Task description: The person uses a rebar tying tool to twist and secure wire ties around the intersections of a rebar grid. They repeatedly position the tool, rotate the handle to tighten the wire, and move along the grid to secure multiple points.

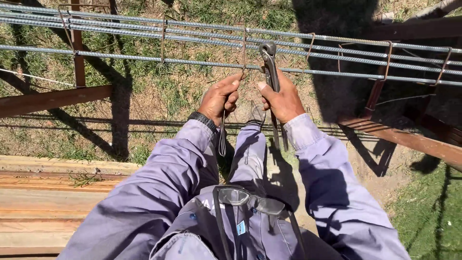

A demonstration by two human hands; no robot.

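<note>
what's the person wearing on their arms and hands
Both arms are in long, loose grey-lilac work sleeves with plain cuffs. The left hand is bare, with a black wristwatch at the cuff. The right hand is bare too, no glove.

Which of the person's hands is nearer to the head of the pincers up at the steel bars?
Right. The right hand grips the pincers by the handles, just below the head. The left hand is off to the side, pinching thin tie wire and not touching the tool.
</note>
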